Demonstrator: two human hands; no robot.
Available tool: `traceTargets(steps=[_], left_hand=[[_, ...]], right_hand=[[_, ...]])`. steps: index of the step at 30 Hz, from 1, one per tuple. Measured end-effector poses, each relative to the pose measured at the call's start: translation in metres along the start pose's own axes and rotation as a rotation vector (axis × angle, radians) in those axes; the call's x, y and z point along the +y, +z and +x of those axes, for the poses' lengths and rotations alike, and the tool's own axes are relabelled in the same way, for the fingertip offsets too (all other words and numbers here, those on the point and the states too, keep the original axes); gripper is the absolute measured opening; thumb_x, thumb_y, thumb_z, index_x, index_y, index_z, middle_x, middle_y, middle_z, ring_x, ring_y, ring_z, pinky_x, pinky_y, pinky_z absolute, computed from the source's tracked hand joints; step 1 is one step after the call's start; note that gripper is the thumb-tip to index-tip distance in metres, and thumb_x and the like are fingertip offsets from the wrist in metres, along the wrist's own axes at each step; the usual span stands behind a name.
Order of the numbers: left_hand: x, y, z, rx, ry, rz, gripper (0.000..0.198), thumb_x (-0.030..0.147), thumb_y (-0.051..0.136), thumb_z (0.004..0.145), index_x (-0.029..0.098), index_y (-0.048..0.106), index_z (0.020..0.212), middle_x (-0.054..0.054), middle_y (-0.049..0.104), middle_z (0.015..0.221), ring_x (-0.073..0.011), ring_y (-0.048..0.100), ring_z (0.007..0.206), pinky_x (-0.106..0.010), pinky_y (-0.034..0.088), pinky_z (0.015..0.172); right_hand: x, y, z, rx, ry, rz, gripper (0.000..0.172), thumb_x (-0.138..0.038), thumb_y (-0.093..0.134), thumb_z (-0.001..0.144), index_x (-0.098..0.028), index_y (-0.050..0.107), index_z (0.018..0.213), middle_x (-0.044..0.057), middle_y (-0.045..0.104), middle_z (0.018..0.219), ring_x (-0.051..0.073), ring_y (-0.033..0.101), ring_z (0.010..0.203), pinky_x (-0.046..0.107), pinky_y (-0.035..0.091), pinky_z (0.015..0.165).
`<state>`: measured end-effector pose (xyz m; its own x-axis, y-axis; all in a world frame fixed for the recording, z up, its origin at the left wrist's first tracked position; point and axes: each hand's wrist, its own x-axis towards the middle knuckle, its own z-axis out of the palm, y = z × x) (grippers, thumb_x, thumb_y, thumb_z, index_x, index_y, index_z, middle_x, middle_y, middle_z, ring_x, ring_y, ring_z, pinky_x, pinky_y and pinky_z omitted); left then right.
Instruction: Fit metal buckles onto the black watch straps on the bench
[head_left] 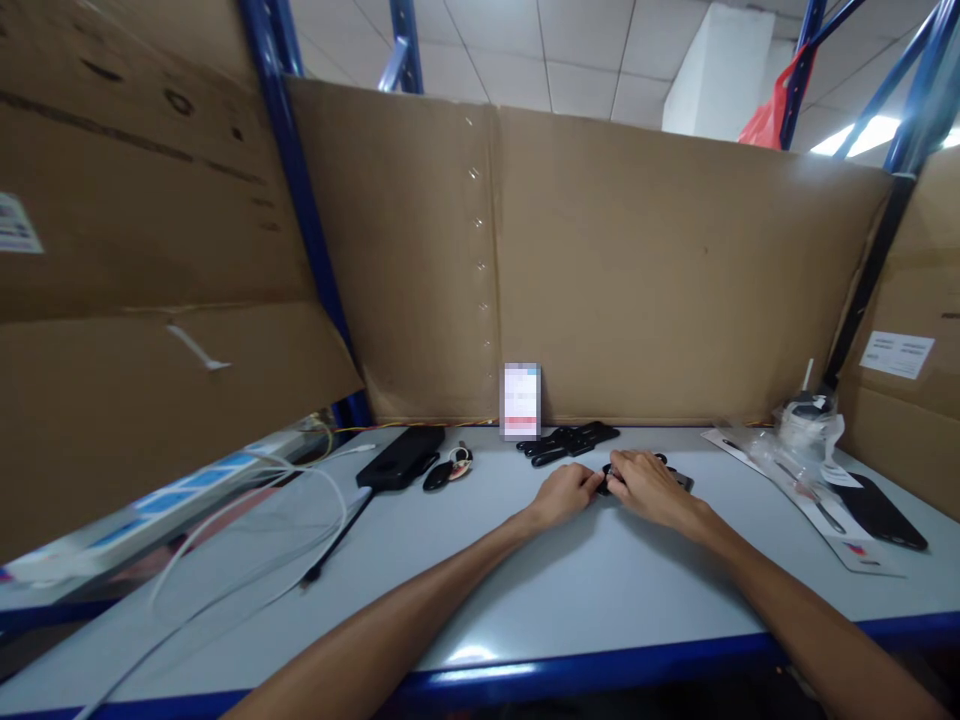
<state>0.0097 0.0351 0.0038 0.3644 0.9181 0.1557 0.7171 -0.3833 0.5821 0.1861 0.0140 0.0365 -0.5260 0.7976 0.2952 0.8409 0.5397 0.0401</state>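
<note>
Left hand: left hand point(568, 492) stretched forward, palm down on the table point(570, 590), fingers curled shut, tips pinching the near end of a small black part point(609, 478).
Right hand: right hand point(651, 485) meets it from the right, knuckles up, fingers closed over the same part, covering most of it.
Black part: small, dark, mostly hidden; only slivers show between the hands and past the right fingers. Sits mid-table, just in front of the black brackets point(567, 441).
Brackets: flat stack, close to the cardboard wall point(600, 270).
Plastic bag: clear bag point(806, 425) far right, white stuff inside, contents unclear.
Left side: black case point(400, 456), key fob point(446, 470), white cable point(247, 530).
</note>
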Motion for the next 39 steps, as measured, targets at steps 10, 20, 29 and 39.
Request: traceTargets(steps=[10,20,29,39], left_hand=[[-0.009,0.001,0.006,-0.049,0.026,-0.002,0.050,0.047,0.035,0.094,0.018,0.052,0.056,0.001,0.045,0.052,-0.0127,0.040,0.053,-0.027,0.025,0.056],[-0.009,-0.006,0.006,-0.155,-0.039,-0.270,0.059,0.074,0.042,0.078,0.019,0.046,0.058,0.004,0.037,0.050,-0.0097,0.027,0.049,-0.027,0.020,0.051],[-0.006,-0.009,0.004,-0.202,-0.078,-0.370,0.057,0.074,0.048,0.073,0.018,0.051,0.061,0.006,0.034,0.049,-0.0090,0.024,0.048,-0.028,0.016,0.051],[-0.001,-0.016,-0.001,-0.255,-0.127,-0.433,0.047,0.064,0.052,0.076,0.018,0.053,0.066,0.006,0.036,0.049,-0.0084,0.024,0.046,-0.027,0.015,0.049]], right_hand=[[-0.002,-0.006,-0.002,-0.047,-0.076,-0.017,0.023,-0.023,0.038,0.099,-0.013,0.057,0.106,0.015,0.068,0.101,0.024,0.063,0.088,0.031,0.035,0.074],[0.005,-0.001,-0.003,0.081,-0.083,0.207,0.013,-0.015,0.044,0.095,-0.018,0.053,0.103,0.006,0.066,0.092,0.018,0.058,0.081,0.027,0.032,0.069],[0.009,0.006,0.000,0.161,-0.148,0.349,0.027,-0.001,0.044,0.087,-0.019,0.061,0.099,0.006,0.064,0.096,0.017,0.057,0.088,0.026,0.038,0.075],[0.020,0.006,0.003,0.255,-0.089,0.309,0.031,0.002,0.048,0.081,-0.018,0.071,0.074,0.006,0.066,0.093,0.018,0.058,0.093,0.028,0.042,0.081]])
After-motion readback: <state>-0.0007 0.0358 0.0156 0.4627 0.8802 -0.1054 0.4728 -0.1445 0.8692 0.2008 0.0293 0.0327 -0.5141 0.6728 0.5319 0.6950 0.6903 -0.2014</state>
